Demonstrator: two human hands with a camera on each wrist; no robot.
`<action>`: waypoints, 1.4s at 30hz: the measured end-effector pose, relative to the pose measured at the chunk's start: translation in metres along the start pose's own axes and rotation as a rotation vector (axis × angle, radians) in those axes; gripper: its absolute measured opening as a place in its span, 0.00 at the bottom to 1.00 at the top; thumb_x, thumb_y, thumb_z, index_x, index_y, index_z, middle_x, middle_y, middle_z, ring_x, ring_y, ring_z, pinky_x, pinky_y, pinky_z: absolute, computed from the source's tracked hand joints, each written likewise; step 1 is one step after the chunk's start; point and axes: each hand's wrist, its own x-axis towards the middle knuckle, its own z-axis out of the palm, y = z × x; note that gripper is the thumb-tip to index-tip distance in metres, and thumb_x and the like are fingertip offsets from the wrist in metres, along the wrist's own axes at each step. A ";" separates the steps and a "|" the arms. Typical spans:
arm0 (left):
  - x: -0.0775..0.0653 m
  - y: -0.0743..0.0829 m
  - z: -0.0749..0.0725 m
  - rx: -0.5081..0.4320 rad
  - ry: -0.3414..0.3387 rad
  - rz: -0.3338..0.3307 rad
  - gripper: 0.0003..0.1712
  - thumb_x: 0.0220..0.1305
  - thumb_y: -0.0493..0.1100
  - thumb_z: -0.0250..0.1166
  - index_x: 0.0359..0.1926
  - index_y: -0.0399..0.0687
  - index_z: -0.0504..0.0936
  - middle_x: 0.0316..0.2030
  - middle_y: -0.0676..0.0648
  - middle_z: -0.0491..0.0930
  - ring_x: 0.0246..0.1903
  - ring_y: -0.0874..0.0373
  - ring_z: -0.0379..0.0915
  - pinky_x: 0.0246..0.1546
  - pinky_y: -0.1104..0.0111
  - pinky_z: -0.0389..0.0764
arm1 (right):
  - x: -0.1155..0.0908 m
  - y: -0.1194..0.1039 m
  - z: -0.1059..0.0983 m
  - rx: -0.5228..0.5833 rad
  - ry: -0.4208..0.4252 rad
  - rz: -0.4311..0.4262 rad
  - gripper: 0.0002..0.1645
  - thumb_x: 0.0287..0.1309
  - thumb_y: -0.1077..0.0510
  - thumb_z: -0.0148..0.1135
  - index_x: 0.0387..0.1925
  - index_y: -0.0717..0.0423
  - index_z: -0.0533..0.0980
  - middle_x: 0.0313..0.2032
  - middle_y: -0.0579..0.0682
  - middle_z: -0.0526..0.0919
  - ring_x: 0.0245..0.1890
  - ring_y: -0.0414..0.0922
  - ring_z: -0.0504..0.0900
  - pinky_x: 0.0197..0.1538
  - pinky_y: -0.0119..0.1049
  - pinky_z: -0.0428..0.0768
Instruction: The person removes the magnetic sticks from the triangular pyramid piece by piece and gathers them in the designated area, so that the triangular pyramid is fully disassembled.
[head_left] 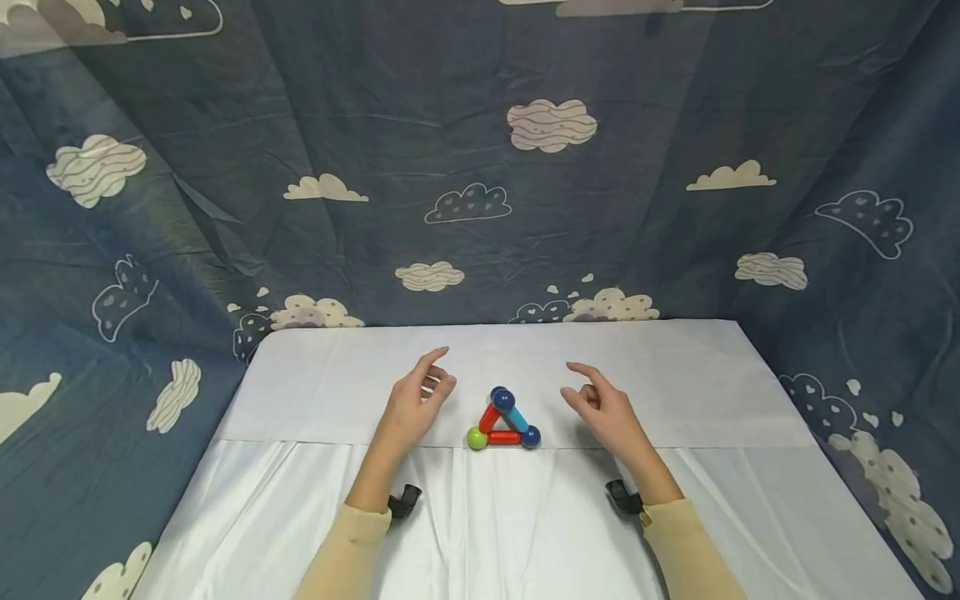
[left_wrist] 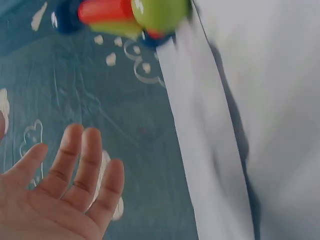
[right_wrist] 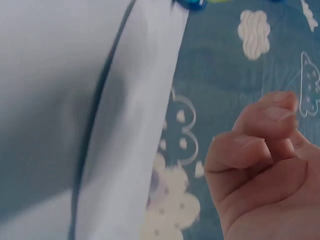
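A small pyramid-like frame of magnetic rods and balls (head_left: 504, 437) stands on the white table, between my two hands. It has red rods, a light blue rod, dark blue balls and a lime green ball (head_left: 477, 438). Part of a lime green rod (left_wrist: 116, 29) also shows in the left wrist view. My left hand (head_left: 420, 404) is held to the left of the frame, apart from it, with relaxed fingers and nothing in them. To the right hovers my right hand (head_left: 609, 410), its fingers loosely bent around nothing.
White cloth (head_left: 315, 375) covers the table, with a seam running across it and folds toward the front. Behind and at both sides hangs a dark blue curtain (head_left: 375, 108) printed with clouds. A black wrist strap (head_left: 405, 502) sits at each sleeve.
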 end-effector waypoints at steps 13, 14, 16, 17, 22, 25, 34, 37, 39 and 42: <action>-0.006 0.010 0.040 -0.078 -0.222 -0.020 0.27 0.74 0.58 0.67 0.71 0.71 0.77 0.41 0.56 0.87 0.40 0.63 0.83 0.42 0.68 0.83 | -0.005 -0.016 0.042 0.163 -0.127 0.144 0.32 0.68 0.47 0.71 0.70 0.47 0.75 0.15 0.42 0.66 0.17 0.42 0.63 0.23 0.31 0.62; -0.006 0.010 0.042 -0.073 -0.229 -0.018 0.27 0.73 0.58 0.68 0.71 0.71 0.77 0.41 0.57 0.86 0.40 0.63 0.83 0.41 0.68 0.82 | -0.006 -0.017 0.045 0.182 -0.138 0.152 0.32 0.68 0.48 0.71 0.70 0.48 0.75 0.15 0.42 0.68 0.16 0.41 0.63 0.22 0.31 0.63; -0.007 0.010 0.045 -0.076 -0.239 -0.008 0.28 0.72 0.58 0.69 0.71 0.70 0.77 0.41 0.57 0.86 0.39 0.63 0.83 0.39 0.69 0.82 | -0.008 -0.018 0.050 0.229 -0.161 0.159 0.32 0.68 0.48 0.71 0.69 0.49 0.75 0.14 0.43 0.70 0.13 0.40 0.63 0.20 0.30 0.63; -0.007 0.010 0.047 -0.073 -0.245 -0.005 0.29 0.72 0.58 0.70 0.71 0.70 0.76 0.42 0.57 0.86 0.39 0.63 0.83 0.38 0.69 0.81 | -0.009 -0.018 0.052 0.250 -0.169 0.162 0.31 0.68 0.48 0.71 0.69 0.50 0.75 0.13 0.43 0.71 0.11 0.40 0.63 0.18 0.30 0.63; -0.007 0.009 0.055 -0.049 -0.274 0.001 0.31 0.70 0.59 0.71 0.72 0.69 0.76 0.41 0.57 0.85 0.37 0.65 0.81 0.35 0.71 0.80 | -0.012 -0.018 0.062 0.295 -0.207 0.160 0.27 0.71 0.52 0.69 0.67 0.50 0.76 0.13 0.46 0.75 0.07 0.39 0.65 0.16 0.30 0.65; -0.008 0.010 0.060 -0.031 -0.287 0.010 0.33 0.68 0.62 0.72 0.71 0.64 0.77 0.39 0.57 0.84 0.36 0.66 0.80 0.36 0.71 0.80 | -0.013 -0.016 0.066 0.290 -0.234 0.144 0.25 0.72 0.52 0.68 0.66 0.52 0.77 0.13 0.46 0.76 0.06 0.38 0.65 0.15 0.30 0.65; -0.009 0.014 0.067 0.008 -0.265 -0.003 0.25 0.67 0.61 0.72 0.60 0.59 0.84 0.36 0.57 0.84 0.34 0.65 0.77 0.38 0.70 0.79 | -0.014 -0.017 0.070 0.277 -0.245 0.081 0.23 0.72 0.44 0.67 0.58 0.54 0.81 0.13 0.46 0.77 0.08 0.39 0.66 0.17 0.29 0.66; -0.008 0.013 0.068 -0.004 -0.259 -0.011 0.24 0.67 0.59 0.73 0.60 0.58 0.84 0.37 0.56 0.86 0.35 0.65 0.77 0.40 0.71 0.79 | -0.014 -0.017 0.070 0.269 -0.238 0.077 0.21 0.72 0.45 0.67 0.57 0.53 0.81 0.13 0.46 0.77 0.08 0.39 0.67 0.18 0.30 0.66; -0.008 0.011 0.069 -0.015 -0.251 -0.016 0.24 0.68 0.58 0.72 0.60 0.57 0.84 0.38 0.55 0.86 0.36 0.64 0.78 0.41 0.70 0.79 | -0.015 -0.017 0.070 0.263 -0.230 0.072 0.19 0.73 0.47 0.67 0.57 0.53 0.80 0.13 0.46 0.77 0.08 0.40 0.68 0.18 0.30 0.66; -0.008 0.008 0.069 -0.036 -0.229 -0.036 0.24 0.69 0.57 0.72 0.61 0.56 0.84 0.39 0.53 0.86 0.37 0.64 0.78 0.40 0.70 0.79 | -0.014 -0.015 0.071 0.260 -0.215 0.072 0.17 0.73 0.50 0.67 0.57 0.53 0.80 0.14 0.46 0.77 0.09 0.40 0.68 0.18 0.29 0.67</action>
